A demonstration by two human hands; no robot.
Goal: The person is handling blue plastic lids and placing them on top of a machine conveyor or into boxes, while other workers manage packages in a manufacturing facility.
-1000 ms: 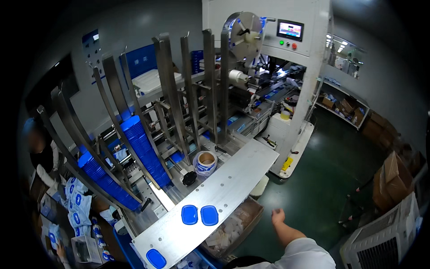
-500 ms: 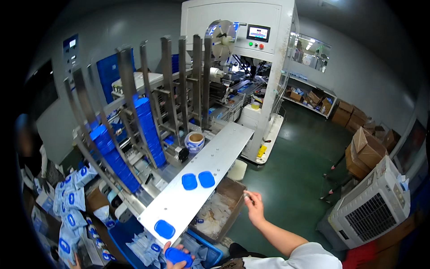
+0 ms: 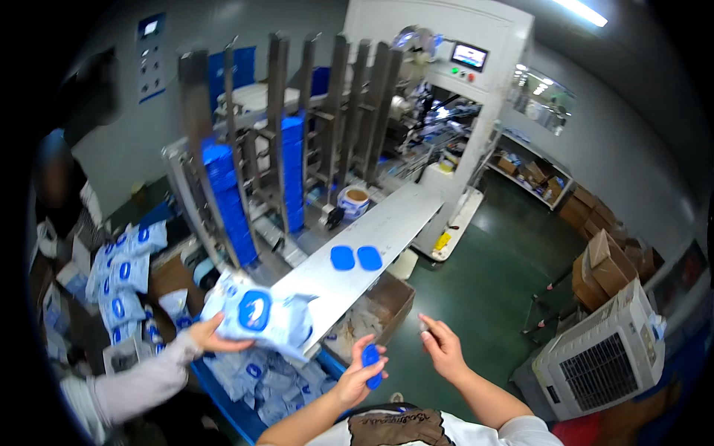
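Observation:
A blue plastic lid [image 3: 371, 364] is gripped on edge between the fingers and thumb of my left hand [image 3: 352, 384], in front of my body. My right hand [image 3: 443, 354] is raised to the right of it, thumb and fingers pinched together. A small greyish thing seems to be at its fingertips, too small to name. Two more blue lids, a left lid [image 3: 343, 258] and a right lid [image 3: 370, 258], lie side by side on the long metal board [image 3: 316, 286]. A co-worker's hand [image 3: 214, 336] holds a light-blue soft pack [image 3: 286, 320] over the board's near end.
Tall metal guides hold a left lid stack [image 3: 228, 197] and a right lid stack [image 3: 292, 171]. Below the board stand a blue bin [image 3: 232, 407] of packs and a cardboard box [image 3: 394, 305]. More packs [image 3: 126, 275] lie left. An air cooler [image 3: 602, 357] stands right.
The head view has shifted. My left hand has come up with its lid. A co-worker's arm has entered from the left with a pack, and the lid at the board's near end no longer shows.

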